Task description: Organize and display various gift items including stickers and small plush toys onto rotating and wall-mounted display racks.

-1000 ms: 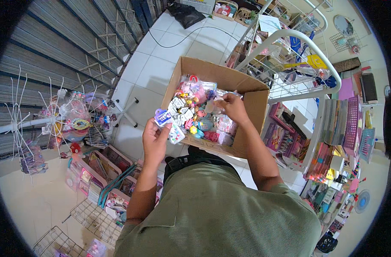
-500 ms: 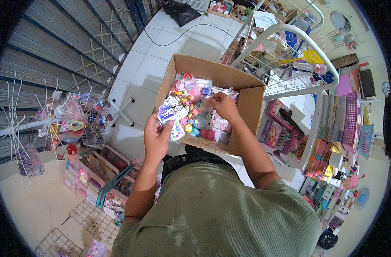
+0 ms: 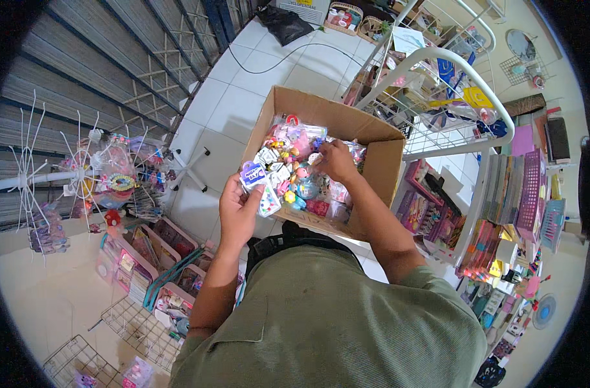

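Sorting small packets at an open carton

Standing at far left, a white wire display stand (image 3: 81, 174) carries hanging packets; pink trays (image 3: 146, 249) of small goods sit below it. The left hand (image 3: 238, 210) is raised at the cardboard box's (image 3: 379, 168) near-left corner, fingers clasped on a bunch of small packets (image 3: 262, 184). The box brims with colourful bagged trinkets (image 3: 305, 187). The right hand (image 3: 337, 160) reaches in, fingers curled onto the pile.
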{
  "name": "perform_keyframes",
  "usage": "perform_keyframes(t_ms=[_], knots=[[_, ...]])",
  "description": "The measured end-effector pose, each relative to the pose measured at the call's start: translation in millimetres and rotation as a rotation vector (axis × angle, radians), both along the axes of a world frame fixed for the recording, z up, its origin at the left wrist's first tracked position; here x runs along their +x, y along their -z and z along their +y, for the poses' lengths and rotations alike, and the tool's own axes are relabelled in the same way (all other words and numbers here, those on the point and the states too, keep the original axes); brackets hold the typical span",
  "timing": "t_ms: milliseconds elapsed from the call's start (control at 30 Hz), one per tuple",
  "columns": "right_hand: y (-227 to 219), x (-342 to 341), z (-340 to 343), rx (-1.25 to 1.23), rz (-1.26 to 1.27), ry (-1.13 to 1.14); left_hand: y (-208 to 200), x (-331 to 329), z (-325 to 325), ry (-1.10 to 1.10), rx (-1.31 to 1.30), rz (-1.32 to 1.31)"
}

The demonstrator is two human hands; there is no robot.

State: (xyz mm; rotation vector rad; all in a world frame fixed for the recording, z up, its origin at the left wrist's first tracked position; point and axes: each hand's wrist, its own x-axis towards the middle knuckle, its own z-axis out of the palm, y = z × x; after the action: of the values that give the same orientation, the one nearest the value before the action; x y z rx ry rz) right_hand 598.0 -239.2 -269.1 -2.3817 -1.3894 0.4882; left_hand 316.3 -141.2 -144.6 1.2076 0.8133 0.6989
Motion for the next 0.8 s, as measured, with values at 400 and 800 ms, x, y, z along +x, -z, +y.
perform_keyframes(t_ms=[400,800], knots=[[-164.3,-60.3,-0.3,0.208,1.287,0.222,-38.5,-35.2,11.8,-0.001,0.237,0.227],[-227.0,-200.0,55.9,0.363,1.58,-0.048,-54.0,-116.6,16.7,-0.125,0.105,-0.026]])
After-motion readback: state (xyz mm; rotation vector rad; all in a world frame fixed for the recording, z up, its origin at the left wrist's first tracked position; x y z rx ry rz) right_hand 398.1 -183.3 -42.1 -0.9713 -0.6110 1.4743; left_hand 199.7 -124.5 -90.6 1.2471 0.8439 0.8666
